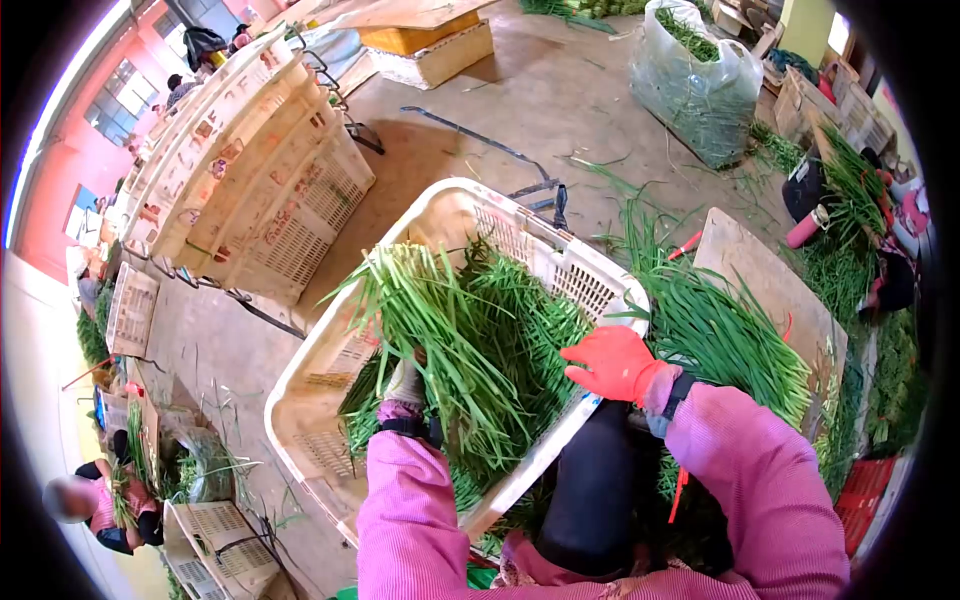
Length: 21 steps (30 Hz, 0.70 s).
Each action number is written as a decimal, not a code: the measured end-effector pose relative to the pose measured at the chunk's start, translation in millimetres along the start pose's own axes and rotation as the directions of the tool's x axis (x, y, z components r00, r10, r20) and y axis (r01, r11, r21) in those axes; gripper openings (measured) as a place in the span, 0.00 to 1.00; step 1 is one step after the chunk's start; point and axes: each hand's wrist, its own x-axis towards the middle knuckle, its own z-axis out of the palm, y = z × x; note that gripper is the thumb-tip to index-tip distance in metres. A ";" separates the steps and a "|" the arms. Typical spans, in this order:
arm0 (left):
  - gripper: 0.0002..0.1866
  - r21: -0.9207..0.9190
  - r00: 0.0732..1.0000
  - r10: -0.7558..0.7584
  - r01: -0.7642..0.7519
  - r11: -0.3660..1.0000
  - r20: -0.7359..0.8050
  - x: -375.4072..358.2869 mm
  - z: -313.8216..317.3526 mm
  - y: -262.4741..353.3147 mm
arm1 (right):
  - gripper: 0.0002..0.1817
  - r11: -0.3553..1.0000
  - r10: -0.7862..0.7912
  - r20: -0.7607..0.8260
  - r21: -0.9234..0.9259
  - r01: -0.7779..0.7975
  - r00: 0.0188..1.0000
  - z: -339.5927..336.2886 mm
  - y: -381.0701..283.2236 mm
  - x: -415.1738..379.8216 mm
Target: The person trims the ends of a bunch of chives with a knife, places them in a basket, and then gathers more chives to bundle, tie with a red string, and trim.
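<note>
My left hand [404, 384], in a greyish glove, is wrapped round a bunch of long-leaved greens [440, 330] with pale cut ends; its fingers are mostly hidden by the leaves. The bunch lies over other greens inside a white plastic crate [288, 395], tilted before me. Over the crate's right rim hovers my right hand [612, 362] in an orange-red glove, fingers partly bent with a gap to the thumb and nothing visible in them. Just right of it, more long greens [730, 335] rest against a board [775, 285].
Stacked white crates [270, 190] stand at the upper left. A clear plastic bag of greens [700, 95] sits at the upper right. Strapping [480, 140] and leaf scraps lie on the floor. At lower left, a seated person [120, 500] holds greens; another person's pink sleeve [912, 212] shows far right.
</note>
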 end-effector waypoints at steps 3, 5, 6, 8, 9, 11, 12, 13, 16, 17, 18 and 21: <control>0.23 0.212 0.975 0.177 -0.147 0.966 -0.132 -75.5 143.7 66.8 | 0.41 0.828 0.327 0.063 0.461 -0.319 0.943 -5.3 -9.6 17.9; 0.19 0.254 0.994 0.096 -0.079 0.964 -0.054 -68.8 155.7 74.1 | 0.54 0.555 0.400 0.090 0.768 -0.320 0.912 -7.7 -21.1 46.7; 0.20 0.387 0.997 -0.012 0.041 0.921 -0.077 -90.3 188.5 96.8 | 0.54 0.554 0.409 0.091 0.766 -0.327 0.908 -13.8 -27.5 60.8; 0.24 0.602 1.000 0.027 -0.025 0.798 0.006 -78.8 177.1 77.6 | 0.60 0.293 0.421 0.318 0.839 -0.459 0.850 -29.1 -40.2 85.1; 0.27 0.434 0.997 -0.058 0.076 0.898 -0.055 -82.1 187.9 72.8 | 0.61 0.354 0.423 0.225 0.851 -0.389 0.878 -12.3 -35.4 94.7; 0.34 0.106 0.998 -0.057 0.054 0.993 0.024 -106.9 225.8 70.8 | 0.63 0.550 0.403 0.024 0.793 -0.263 0.915 1.5 -30.6 107.1; 0.34 0.291 0.997 -0.033 0.010 0.957 0.074 -116.1 239.2 75.3 | 0.63 0.552 0.407 0.026 0.789 -0.269 0.913 3.4 -28.9 108.8; 0.34 0.190 0.993 -0.115 0.111 0.975 0.012 -126.4 247.7 70.5 | 0.63 0.511 0.433 0.033 0.814 -0.275 0.901 7.3 -26.5 109.5; 0.34 0.127 0.992 -0.084 0.072 0.989 0.091 -142.6 257.7 44.5 | 0.64 0.323 0.469 0.096 0.907 -0.271 0.878 -1.4 -28.4 101.0; 0.33 0.117 0.987 -0.054 0.036 0.992 0.153 -142.5 262.1 35.4 | 0.60 0.361 0.461 0.097 0.887 -0.287 0.882 4.1 -23.2 98.2; 0.33 0.105 0.977 -0.024 0.002 0.994 0.213 -142.8 265.5 29.7 | 0.56 0.398 0.453 0.099 0.866 -0.301 0.886 7.2 -19.2 95.7; 0.31 0.633 0.961 0.091 -0.242 0.736 0.262 -138.1 252.7 8.1 | 0.42 0.175 0.343 0.237 0.934 -0.310 0.909 -14.1 -26.0 87.8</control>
